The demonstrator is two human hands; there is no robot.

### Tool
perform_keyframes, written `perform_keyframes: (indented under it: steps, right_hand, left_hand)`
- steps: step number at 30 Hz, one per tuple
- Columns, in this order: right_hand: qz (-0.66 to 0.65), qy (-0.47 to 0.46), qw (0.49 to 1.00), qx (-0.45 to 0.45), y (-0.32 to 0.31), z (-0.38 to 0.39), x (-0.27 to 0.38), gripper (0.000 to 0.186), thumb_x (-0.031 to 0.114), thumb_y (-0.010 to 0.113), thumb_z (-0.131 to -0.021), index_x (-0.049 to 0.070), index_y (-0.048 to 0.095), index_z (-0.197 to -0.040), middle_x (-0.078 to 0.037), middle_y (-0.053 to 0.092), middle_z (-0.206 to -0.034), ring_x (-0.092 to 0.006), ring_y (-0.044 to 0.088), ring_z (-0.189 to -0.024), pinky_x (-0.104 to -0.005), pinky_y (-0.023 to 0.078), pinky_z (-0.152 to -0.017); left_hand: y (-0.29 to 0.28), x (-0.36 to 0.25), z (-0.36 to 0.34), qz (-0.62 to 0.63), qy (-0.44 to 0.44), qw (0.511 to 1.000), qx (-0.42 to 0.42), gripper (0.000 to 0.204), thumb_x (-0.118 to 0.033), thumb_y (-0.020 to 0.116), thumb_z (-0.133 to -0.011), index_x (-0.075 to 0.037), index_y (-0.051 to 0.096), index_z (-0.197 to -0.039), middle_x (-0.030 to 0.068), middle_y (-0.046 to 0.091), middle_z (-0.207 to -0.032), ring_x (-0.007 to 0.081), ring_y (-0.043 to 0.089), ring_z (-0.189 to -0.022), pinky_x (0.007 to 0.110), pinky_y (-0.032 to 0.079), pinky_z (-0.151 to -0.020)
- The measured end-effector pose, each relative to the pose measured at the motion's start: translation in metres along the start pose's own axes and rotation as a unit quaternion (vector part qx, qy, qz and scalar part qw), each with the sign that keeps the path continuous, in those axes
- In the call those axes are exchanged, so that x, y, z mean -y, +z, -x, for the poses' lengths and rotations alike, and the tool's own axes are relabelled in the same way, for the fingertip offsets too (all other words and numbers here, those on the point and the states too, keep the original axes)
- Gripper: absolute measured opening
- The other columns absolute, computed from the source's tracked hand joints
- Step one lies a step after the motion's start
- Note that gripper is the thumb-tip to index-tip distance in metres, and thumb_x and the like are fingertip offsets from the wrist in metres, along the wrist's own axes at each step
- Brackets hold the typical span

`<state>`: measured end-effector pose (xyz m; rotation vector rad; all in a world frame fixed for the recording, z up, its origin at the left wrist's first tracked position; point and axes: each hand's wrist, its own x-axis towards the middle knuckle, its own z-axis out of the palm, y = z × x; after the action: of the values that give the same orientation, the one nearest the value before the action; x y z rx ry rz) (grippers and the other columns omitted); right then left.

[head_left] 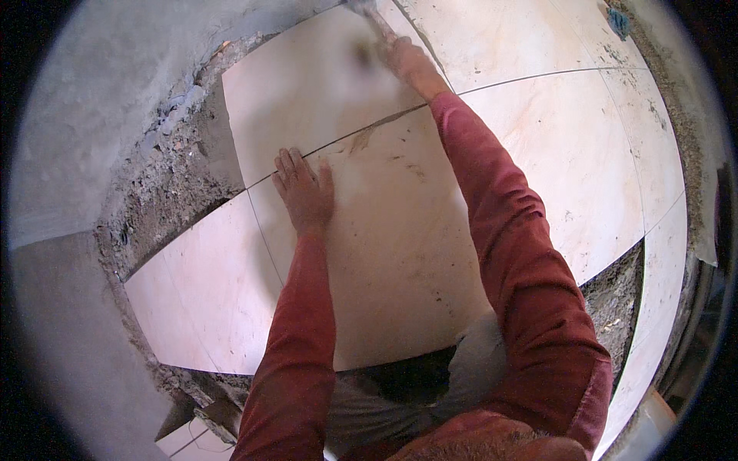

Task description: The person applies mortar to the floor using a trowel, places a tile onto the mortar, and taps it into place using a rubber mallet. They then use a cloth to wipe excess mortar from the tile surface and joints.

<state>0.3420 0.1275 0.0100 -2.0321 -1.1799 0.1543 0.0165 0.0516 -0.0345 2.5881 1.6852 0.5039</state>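
Nearest, the left hand (pixel 306 192) lies flat and unclenched on 1 cream tile (pixel 392 253), fingers reaching across its far joint (pixel 350 138), while farther off the right hand (pixel 409 63) grasps a blurred tool (pixel 378 21) by the far edge of the next tile (pixel 284 92).

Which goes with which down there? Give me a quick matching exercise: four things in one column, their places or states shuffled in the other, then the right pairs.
Things:
1. left hand
2. right hand
3. blue scrap
4. rubble strip

Places and states:
a. along the foot of the grey wall, left side of the view
b. closed round a handle
c. near the upper right rim of the view
d. spread, back upward, on a pale tile

Pairs: 1-d, 2-b, 3-c, 4-a
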Motion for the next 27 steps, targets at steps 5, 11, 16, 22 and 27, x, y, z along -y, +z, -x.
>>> perform_keyframes:
  steps: [5,11,16,22,27]
  right_hand:
    - [-0.071,-0.032,0.995,0.063,-0.037,0.009,0.064,0.068,0.050,0.048,-0.103,-0.014,0.053,-0.125,-0.038,0.065,-0.114,-0.0522,0.065,-0.107,-0.0560,0.051,-0.094]
    - [-0.071,-0.100,0.992,0.044,0.015,0.018,0.078,0.062,0.048,0.047,-0.104,-0.008,0.056,-0.127,-0.031,0.067,-0.116,-0.0503,0.067,-0.104,-0.0555,0.052,-0.093]
    - [0.159,-0.211,0.951,0.163,0.051,-0.031,0.039,0.040,0.039,0.045,-0.107,0.006,0.062,-0.122,-0.025,0.066,-0.111,-0.0467,0.068,-0.101,-0.0537,0.053,-0.092]
    - [0.002,-0.320,0.947,0.011,0.051,0.001,0.129,0.031,0.028,0.044,-0.107,0.007,0.052,-0.128,-0.027,0.065,-0.107,-0.0457,0.068,-0.091,-0.0560,0.056,-0.078]
    - [0.105,-0.418,0.902,-0.008,0.134,-0.002,0.107,0.027,0.021,0.050,-0.107,0.003,0.053,-0.127,-0.021,0.062,-0.096,-0.0350,0.071,-0.081,-0.0464,0.059,-0.062]
  left_hand:
    - [0.000,0.013,0.009,-0.027,0.011,1.000,-0.011,0.072,-0.042,0.053,-0.102,0.005,0.035,-0.153,0.0265,0.030,-0.162,0.0416,0.025,-0.153,0.056,0.016,-0.124]
    - [-0.004,0.015,0.008,-0.027,-0.008,1.000,0.003,0.072,-0.042,0.054,-0.101,0.006,0.036,-0.151,0.0269,0.031,-0.162,0.0416,0.026,-0.152,0.057,0.016,-0.124]
    - [-0.001,0.001,-0.002,-0.022,-0.001,1.000,-0.004,0.071,-0.043,0.052,-0.102,0.005,0.037,-0.152,0.0274,0.030,-0.162,0.0435,0.027,-0.151,0.058,0.018,-0.123]
    - [-0.009,0.010,0.007,-0.029,-0.017,0.999,-0.008,0.072,-0.043,0.052,-0.102,0.006,0.036,-0.152,0.0279,0.029,-0.162,0.0455,0.028,-0.150,0.060,0.020,-0.122]
    - [-0.009,0.003,0.003,0.016,-0.022,0.999,-0.020,0.072,-0.042,0.053,-0.101,0.006,0.035,-0.152,0.0279,0.030,-0.161,0.0452,0.026,-0.151,0.060,0.019,-0.122]
